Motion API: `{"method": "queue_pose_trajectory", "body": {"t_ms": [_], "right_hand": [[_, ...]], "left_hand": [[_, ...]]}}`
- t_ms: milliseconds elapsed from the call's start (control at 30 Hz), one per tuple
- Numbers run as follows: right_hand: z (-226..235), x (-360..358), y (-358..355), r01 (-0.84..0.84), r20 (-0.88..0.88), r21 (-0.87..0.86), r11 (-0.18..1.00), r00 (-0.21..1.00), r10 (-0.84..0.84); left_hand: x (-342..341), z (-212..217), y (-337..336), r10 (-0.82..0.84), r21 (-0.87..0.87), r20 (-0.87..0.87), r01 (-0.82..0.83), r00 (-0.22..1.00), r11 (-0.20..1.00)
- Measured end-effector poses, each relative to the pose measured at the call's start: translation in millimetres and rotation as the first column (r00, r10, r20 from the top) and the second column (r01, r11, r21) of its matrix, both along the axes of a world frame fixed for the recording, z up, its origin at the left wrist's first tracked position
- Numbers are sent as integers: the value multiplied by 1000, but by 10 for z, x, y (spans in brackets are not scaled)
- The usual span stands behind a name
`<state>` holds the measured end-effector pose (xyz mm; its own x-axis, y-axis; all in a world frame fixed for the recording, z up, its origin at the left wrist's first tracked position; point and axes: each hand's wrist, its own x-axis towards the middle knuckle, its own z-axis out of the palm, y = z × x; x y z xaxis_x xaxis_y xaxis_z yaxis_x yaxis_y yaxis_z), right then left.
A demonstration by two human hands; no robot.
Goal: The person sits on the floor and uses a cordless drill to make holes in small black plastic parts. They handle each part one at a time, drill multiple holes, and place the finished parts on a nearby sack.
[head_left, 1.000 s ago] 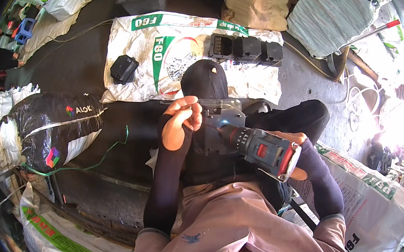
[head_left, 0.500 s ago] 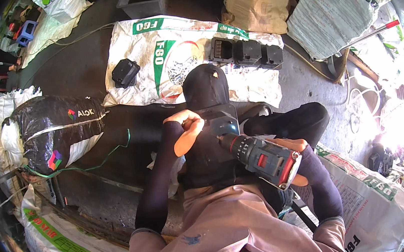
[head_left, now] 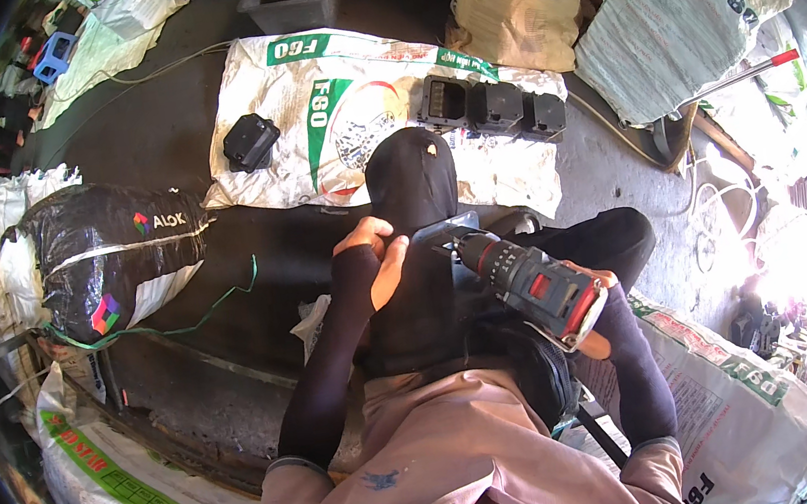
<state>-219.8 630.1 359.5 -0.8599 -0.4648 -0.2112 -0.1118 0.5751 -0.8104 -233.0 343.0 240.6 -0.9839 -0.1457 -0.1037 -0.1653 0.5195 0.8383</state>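
Note:
My right hand grips a grey, black and red cordless drill by its handle, most of the fingers hidden under the drill body. The drill's chuck points up and left, over a shiny metal plate lying across my thigh. Part of the plate is covered by the drill. My left hand hovers just left of the plate with fingers curled toward the thumb. Whatever those fingers hold, if anything, is too small to make out. Beyond my knee, a lone black box-shaped part rests on a flattened white sack.
Several black housings stand in a row on the sack's right side. A tied black bag lies at left, with a green string trailing from it. Full white sacks stand far right. A grey tub sits at the back.
The drill has shifted slightly right, its chuck now over the plate. The plate has turned and slid right on my thigh, and my left hand has come away from its edge.

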Motion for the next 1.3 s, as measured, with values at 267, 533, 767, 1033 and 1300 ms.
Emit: {"method": "queue_pose_trajectory", "body": {"t_ms": [267,533,767,1033,1300], "right_hand": [[-96,114,242,47,-63,131,990,997,-39],[-239,328,733,347,-377,284,894,898,-228],[-450,419,859,562,-294,110,820,806,-513],[-729,361,1083,669,-120,65,740,741,-660],[-1139,510,1275,571,-359,-37,820,758,-544]], "left_hand": [[317,-85,405,46,5,-58,-45,997,999],[186,-64,720,-46,24,44,45,998,999],[59,-83,1179,-328,-164,-133,306,935,938],[-480,-923,2035,-621,-944,229,326,750,45],[-632,-1070,1919,-582,-954,186,287,792,86]]}}
